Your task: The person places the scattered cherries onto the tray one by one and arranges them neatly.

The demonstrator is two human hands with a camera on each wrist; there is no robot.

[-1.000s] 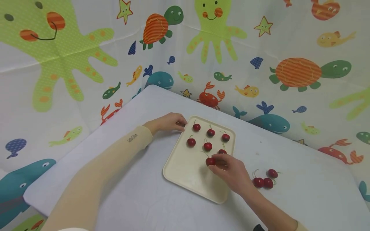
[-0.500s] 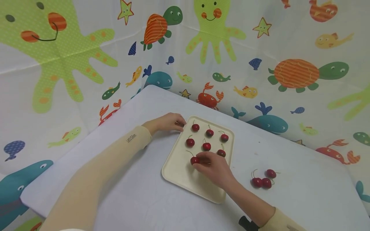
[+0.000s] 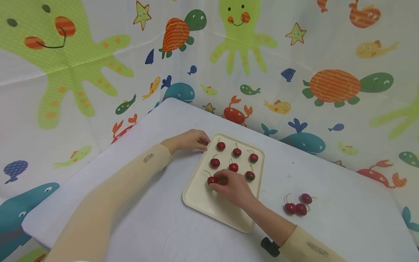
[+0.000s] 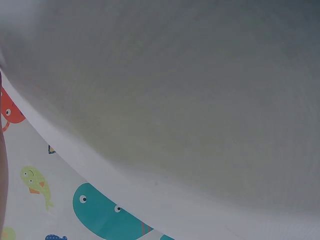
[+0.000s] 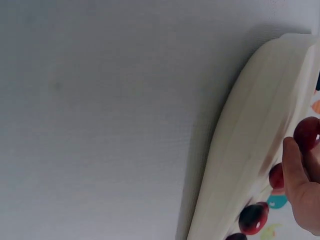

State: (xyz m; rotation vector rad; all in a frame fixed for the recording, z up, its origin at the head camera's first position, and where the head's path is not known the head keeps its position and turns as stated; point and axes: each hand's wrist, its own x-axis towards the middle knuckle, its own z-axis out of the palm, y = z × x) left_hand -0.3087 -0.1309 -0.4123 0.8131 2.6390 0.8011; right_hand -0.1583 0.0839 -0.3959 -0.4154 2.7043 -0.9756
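My right hand (image 3: pixel 234 187) pinches a dark red cherry (image 3: pixel 211 181) with a thin green stem, low over the cream tray (image 3: pixel 209 203). In the right wrist view, that cherry (image 5: pixel 306 133) sits at the fingertips beside the tray's side wall (image 5: pixel 250 125). Two rows of cherries stand on the tray's far half, among them one at the far left corner (image 3: pixel 220 146) and one at the right of the nearer row (image 3: pixel 250 175). At the tray's left rim, my left hand (image 3: pixel 188 140) rests with its fingertips against the edge. The left wrist view shows no cherry.
Three loose cherries (image 3: pixel 301 209) lie together on the white tabletop (image 3: pixel 343 218), right of the tray. A curtain printed with sea animals (image 3: pixel 234 114) rises along the table's far and left edges. A black object (image 3: pixel 270 246) shows beside my right sleeve.
My right hand has carried its cherry leftward across the tray, uncovering the right cherry of the nearer row. My left hand stays at the rim, and the loose cherries have not moved.
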